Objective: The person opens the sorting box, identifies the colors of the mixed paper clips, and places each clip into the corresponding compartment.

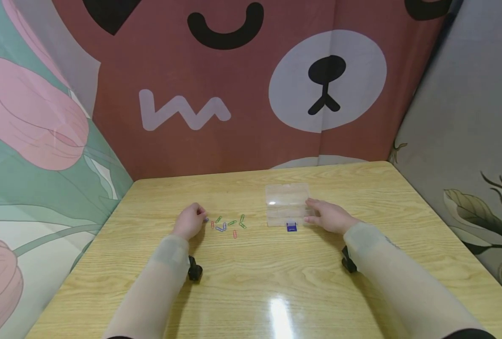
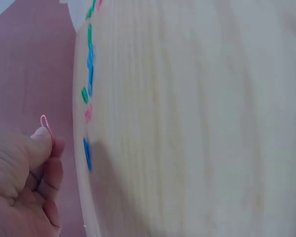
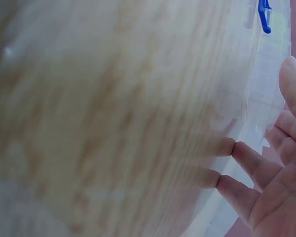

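My left hand [image 1: 190,220] pinches a pink paper clip [image 2: 45,122] between thumb and forefinger, its looped end sticking up past the thumb in the left wrist view. Just below that hand lie loose paper clips on the table: a blue clip [image 2: 87,155] nearest, then a pink clip [image 2: 88,113] and several green and blue ones. My right hand [image 1: 329,215] is at the right side of a clear plastic box [image 1: 281,192], which stands with its lid open. Its fingers are spread, two fingertips [image 3: 227,146] down beside the box edge. A blue latch [image 1: 291,227] is on the box's near side.
The wooden table [image 1: 242,282] ends at a far edge against a red cloth backdrop [image 1: 170,150] with a cartoon face. Patterned cloth walls [image 1: 454,117] close in on left and right. Black wrist cameras [image 1: 195,270] are strapped under both wrists.
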`<state>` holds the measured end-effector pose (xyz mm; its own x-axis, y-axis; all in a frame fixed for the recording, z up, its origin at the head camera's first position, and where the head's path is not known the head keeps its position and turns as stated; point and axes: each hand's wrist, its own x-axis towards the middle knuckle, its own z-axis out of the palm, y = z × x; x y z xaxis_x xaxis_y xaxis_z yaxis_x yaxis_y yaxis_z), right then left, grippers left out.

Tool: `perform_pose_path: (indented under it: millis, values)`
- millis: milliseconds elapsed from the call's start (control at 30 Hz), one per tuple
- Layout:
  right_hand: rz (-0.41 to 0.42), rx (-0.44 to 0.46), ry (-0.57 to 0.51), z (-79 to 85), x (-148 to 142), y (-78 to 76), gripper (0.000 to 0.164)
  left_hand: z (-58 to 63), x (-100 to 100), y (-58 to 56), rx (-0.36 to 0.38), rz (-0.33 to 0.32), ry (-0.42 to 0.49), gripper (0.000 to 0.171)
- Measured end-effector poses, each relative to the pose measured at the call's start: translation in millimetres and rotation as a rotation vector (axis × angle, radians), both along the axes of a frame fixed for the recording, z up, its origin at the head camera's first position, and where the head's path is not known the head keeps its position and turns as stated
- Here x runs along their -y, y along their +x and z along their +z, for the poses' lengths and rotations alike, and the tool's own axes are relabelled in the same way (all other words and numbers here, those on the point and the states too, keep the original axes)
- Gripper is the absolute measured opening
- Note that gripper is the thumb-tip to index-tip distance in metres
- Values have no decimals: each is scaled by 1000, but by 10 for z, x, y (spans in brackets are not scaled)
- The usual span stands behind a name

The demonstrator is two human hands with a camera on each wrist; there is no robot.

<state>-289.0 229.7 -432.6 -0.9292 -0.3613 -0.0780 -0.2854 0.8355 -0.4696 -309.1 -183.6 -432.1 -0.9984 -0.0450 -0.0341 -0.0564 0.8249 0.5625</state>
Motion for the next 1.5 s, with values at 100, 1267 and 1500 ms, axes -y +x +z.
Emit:
perform_pose_path:
  millis: [100, 1267, 1500]
  values:
    - [-4, 5, 4, 7, -7, 0, 68, 40, -73, -1, -9, -7, 49, 15]
    - [6, -2, 1, 7, -7, 10, 68, 168, -1038, -155, -68, -149, 306, 23]
    - [7, -9, 6, 4, -9, 3, 68, 188, -1221, -189, -71, -192, 264, 24]
